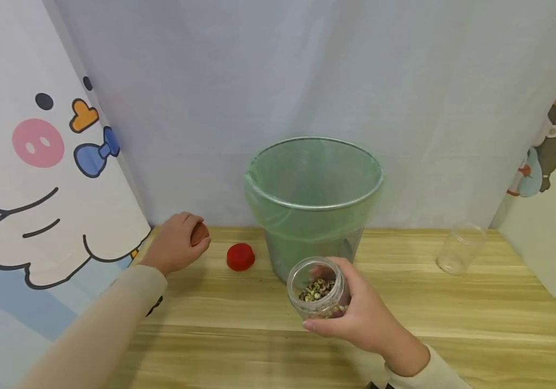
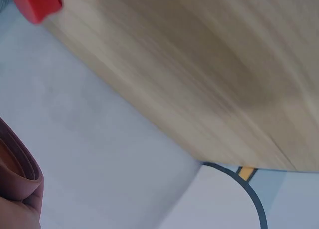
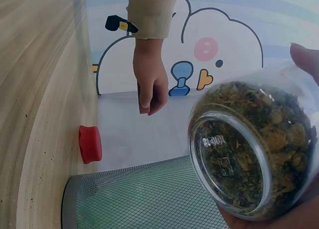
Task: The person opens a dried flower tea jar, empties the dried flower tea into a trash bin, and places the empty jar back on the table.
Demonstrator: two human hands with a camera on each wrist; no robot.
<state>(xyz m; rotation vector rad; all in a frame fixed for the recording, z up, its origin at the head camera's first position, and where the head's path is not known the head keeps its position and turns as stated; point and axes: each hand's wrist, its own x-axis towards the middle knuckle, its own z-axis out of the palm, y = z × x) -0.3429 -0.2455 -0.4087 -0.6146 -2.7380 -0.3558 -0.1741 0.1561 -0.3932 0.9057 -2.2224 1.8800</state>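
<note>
My right hand [image 1: 367,319] grips a clear jar [image 1: 317,312] without a lid, its fingers and thumb round the side. Dried flowers [image 1: 319,290] and leaves lie inside, and the right wrist view shows the jar's round base [image 3: 232,164] with the dried bits behind it. The jar is in front of the bin, its open mouth towards the head camera. Over on the left, my left hand [image 1: 171,246] holds a small round brown piece [image 1: 200,233] by its edge. In the left wrist view this brown piece [image 2: 12,159] shows a raised rim and is partly cut off.
A mesh bin [image 1: 278,251] lined with a green bag [image 1: 258,208] stands at the back middle. Left of it a red cap [image 1: 241,257] lies on the wooden table [image 1: 229,346]. A clear cup [image 1: 460,251] stands at the back right. Cartoon-printed cloth [image 1: 78,216] hangs on the left.
</note>
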